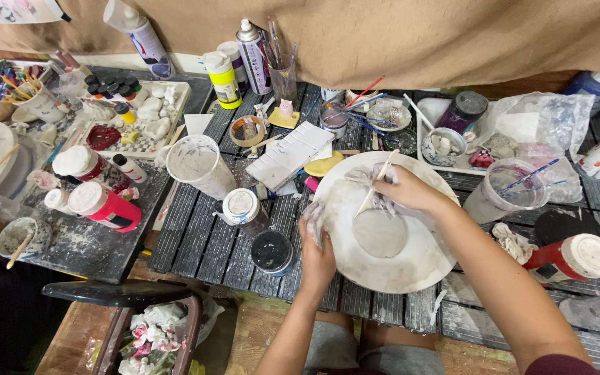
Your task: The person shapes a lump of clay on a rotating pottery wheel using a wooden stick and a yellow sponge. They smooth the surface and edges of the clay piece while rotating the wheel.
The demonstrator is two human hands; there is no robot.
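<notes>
Left of frame: a white tray [178, 89] of small pale pieces and paint pots sits at upper left, with two red-bodied, white-capped bottles [105, 205] lying below it on a dusty dark slab. Centre-left: a white paint-smeared cup [198, 165] stands upright on the slatted bench [203, 243]; just right of it, a small white-lidded jar [242, 208] and, lower, a dark round tin [272, 251]. Centre: the left hand [316, 251] is clenched on the left rim of a large round white plate [383, 222], fingers curled over its edge with a scrap of pale rag under them. On the plate, a flat grey clay disc [380, 233] lies near the middle. Right hand [405, 189] rests above the disc at the plate's upper part, grasping a thin pale stick [378, 184] that slants down-left toward the disc's upper edge; whether the tip touches cannot be told. Right of frame: a clear cup [505, 191] with blue sticks, then a red bottle with white cap [578, 257] lying at lower right.
</notes>
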